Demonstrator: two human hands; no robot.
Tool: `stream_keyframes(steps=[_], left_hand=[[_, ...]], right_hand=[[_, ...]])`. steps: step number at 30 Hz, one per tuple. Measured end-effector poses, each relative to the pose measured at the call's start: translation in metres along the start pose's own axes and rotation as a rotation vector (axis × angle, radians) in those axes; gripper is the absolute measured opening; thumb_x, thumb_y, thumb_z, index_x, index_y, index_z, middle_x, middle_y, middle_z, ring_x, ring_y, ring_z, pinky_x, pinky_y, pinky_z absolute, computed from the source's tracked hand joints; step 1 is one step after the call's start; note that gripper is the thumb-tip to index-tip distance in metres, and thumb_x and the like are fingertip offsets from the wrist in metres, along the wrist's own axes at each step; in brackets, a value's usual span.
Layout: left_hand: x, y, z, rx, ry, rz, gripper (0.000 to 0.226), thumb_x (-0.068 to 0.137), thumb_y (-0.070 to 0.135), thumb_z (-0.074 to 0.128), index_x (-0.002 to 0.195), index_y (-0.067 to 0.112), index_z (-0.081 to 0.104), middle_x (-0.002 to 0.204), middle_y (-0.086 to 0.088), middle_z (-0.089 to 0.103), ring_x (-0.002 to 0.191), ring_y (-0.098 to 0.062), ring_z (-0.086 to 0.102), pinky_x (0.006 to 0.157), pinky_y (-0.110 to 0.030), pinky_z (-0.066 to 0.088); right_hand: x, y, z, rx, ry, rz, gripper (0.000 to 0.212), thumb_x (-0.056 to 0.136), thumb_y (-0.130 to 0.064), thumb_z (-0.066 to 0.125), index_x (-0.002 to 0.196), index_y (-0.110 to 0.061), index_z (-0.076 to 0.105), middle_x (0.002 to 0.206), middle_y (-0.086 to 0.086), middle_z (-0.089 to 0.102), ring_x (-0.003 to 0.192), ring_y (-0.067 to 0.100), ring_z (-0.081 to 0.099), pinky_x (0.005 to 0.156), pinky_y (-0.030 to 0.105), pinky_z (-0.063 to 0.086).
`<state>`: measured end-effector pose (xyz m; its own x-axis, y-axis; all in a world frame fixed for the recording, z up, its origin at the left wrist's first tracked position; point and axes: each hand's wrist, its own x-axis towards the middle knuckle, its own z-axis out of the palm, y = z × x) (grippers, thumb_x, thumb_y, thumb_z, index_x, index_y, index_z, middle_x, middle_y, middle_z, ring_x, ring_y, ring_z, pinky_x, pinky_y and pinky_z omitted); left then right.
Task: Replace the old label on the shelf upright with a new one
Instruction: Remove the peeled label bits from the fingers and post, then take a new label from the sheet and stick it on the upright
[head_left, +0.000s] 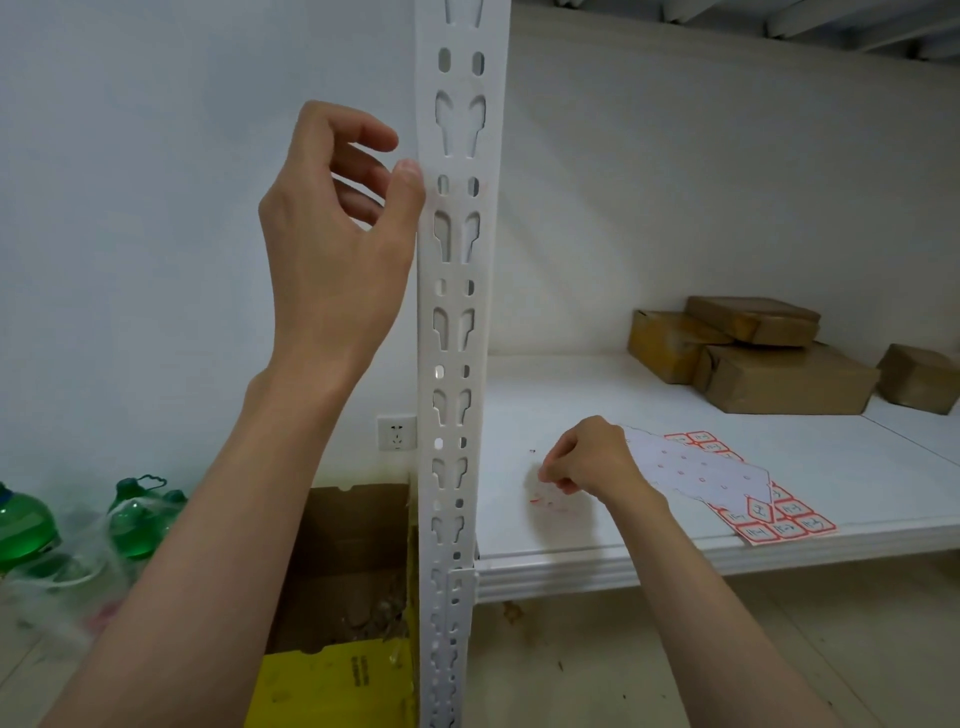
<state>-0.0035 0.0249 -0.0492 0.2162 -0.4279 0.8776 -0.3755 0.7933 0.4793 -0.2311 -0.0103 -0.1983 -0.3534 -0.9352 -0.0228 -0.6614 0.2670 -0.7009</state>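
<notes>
The right hand (587, 457) pinches something small low over the shelf board (649, 395), maybe the old label, too blurry to tell. Beside it lies the sticker sheet (727, 478). Higher up, the left hand (337, 223), loosely open, thumb touching the bare upright (460, 332), holds nothing. A sticky scrap could cling to fingers.

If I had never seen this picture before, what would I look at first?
Probably the tall white shelf upright full of holes, running down the middle, with the left hand raised beside it, thumb against its edge. Next, the right hand down on the white shelf board, pinching something small beside a sheet of red-bordered labels. Brown parcels sit at the back right, and green bottles on the floor at the left.
</notes>
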Motion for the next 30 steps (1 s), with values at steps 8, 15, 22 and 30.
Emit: stream_keyframes(steps=[8,15,22,30], left_hand=[[-0.001,0.001,0.003,-0.004,0.018,0.098,0.007,0.097,0.02,0.057,0.1,0.014,0.058,0.087,0.021,0.056,0.078,0.003,0.056,0.071,-0.014,0.046],[-0.002,-0.004,0.002,-0.055,0.013,0.024,0.012,0.102,0.022,0.051,0.093,0.017,0.058,0.078,0.013,0.059,0.073,-0.015,0.058,0.069,-0.048,0.054],[-0.001,0.001,0.001,-0.115,0.017,-0.014,0.019,0.095,0.003,0.038,0.092,0.013,0.055,0.074,0.008,0.053,0.063,-0.015,0.048,0.058,-0.034,0.041],[-0.02,0.038,0.018,-0.155,-0.04,0.124,0.011,0.09,-0.002,0.046,0.089,0.009,0.049,0.074,0.007,0.049,0.066,-0.016,0.048,0.056,-0.023,0.041]], right_hand=[[-0.001,0.002,-0.006,0.032,0.035,-0.007,0.018,0.079,0.011,0.066,0.074,0.0,0.078,0.077,0.017,0.076,0.06,0.02,0.066,0.073,0.032,0.063],[-0.006,-0.021,-0.021,0.231,0.252,-0.202,0.024,0.097,-0.019,0.062,0.08,-0.007,0.074,0.067,0.003,0.067,0.058,0.009,0.057,0.048,0.015,0.039],[-0.016,-0.034,-0.032,0.32,0.329,-0.287,0.031,0.089,0.005,0.047,0.075,-0.011,0.071,0.079,0.005,0.071,0.069,0.017,0.067,0.058,0.024,0.052],[-0.018,-0.018,-0.047,0.368,0.386,-0.276,0.012,0.08,-0.011,0.07,0.077,-0.014,0.059,0.077,0.007,0.066,0.086,0.03,0.064,0.064,0.031,0.047]])
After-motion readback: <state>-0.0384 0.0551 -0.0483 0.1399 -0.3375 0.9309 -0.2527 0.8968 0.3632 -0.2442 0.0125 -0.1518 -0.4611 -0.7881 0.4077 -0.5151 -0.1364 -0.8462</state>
